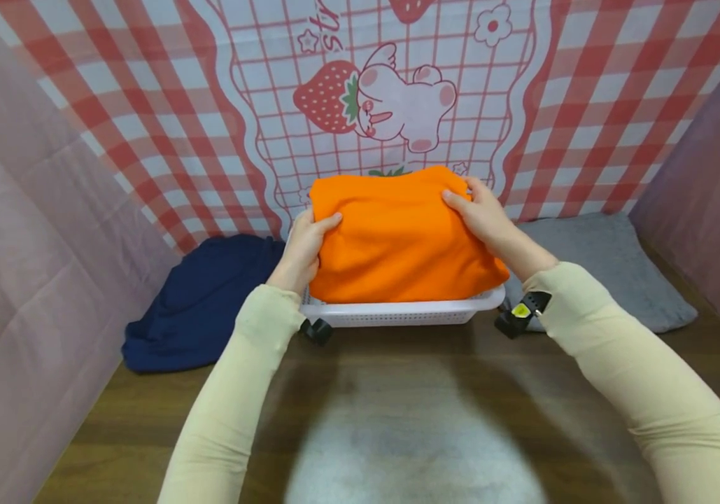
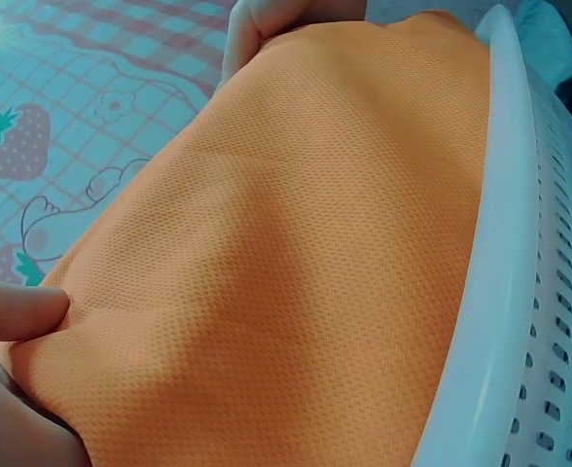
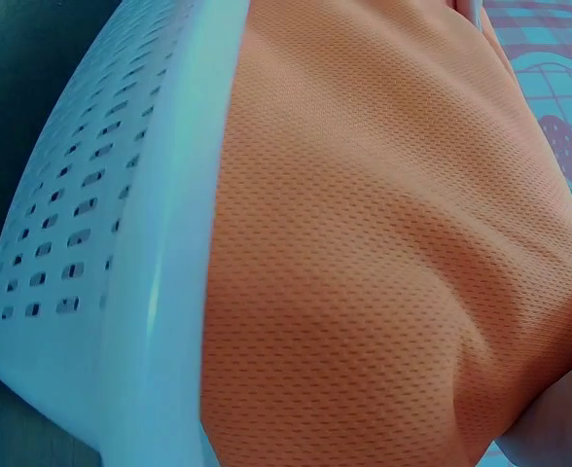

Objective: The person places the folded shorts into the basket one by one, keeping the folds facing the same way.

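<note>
An orange piece of mesh-textured fabric [image 1: 397,241], perhaps a folded garment, is held by both hands over a white perforated plastic basket [image 1: 397,308]. My left hand [image 1: 301,248] grips its left side, with the thumb on top. At the upper right edge, my right hand [image 1: 485,213] pinches the cloth between thumb and fingers. In the left wrist view the orange fabric [image 2: 267,243] lies inside the rim of the basket [image 2: 490,253]. The right wrist view shows the fabric [image 3: 364,243] beside the basket's long rim [image 3: 174,233]. The basket's inside is hidden under the cloth.
A dark blue folded cloth [image 1: 208,304] lies on the wooden table [image 1: 397,406] left of the basket. Grey folded cloth [image 1: 599,269] lies to the right. Behind hangs a red-and-white checked curtain [image 1: 164,105] with strawberry prints; pink curtains [image 1: 38,231] flank both sides.
</note>
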The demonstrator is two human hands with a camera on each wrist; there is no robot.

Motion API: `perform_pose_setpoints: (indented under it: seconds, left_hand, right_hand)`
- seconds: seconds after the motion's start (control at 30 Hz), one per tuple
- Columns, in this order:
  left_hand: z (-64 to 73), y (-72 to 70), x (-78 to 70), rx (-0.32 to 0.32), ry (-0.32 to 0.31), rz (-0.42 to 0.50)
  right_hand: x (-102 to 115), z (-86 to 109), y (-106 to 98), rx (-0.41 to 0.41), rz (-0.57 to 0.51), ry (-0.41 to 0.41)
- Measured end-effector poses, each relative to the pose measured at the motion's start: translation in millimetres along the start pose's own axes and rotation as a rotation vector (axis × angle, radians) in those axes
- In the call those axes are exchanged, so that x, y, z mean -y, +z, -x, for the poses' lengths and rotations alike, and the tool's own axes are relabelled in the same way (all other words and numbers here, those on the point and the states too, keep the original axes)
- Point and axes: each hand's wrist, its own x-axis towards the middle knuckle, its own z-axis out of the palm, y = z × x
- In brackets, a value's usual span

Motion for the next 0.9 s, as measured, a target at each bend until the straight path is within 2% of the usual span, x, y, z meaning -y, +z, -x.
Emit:
perform_pose_setpoints:
  seconds: [0.17,0.3,0.47,0.67,0.9]
  left_hand:
    - [-0.5,-4.0,1.5,-0.005,-0.026,-0.007]
    - [0.9,-7.7,6.9,-0.013,-0.077,-0.040]
    - [0.8,-10.9,16.1,-0.003,-0.134,-0.026]
    - [-3.0,-11.7,23.2,0.006,-0.154,-0.022]
    - [-8.9,-9.6,29.2,-0.017,-0.180,-0.084]
  right_hand:
    - [-5.4,-2.3,7.0,0.012,-0.004,-0.014]
    - [-12.3,-3.0,11.8,0.025,0.027,-0.013]
    - [-20.2,-3.9,16.0,0.046,0.038,-0.005]
    - [-26.3,-6.5,20.2,0.055,0.068,0.010]
    - [-33.8,-13.2,25.7,0.058,0.139,0.022]
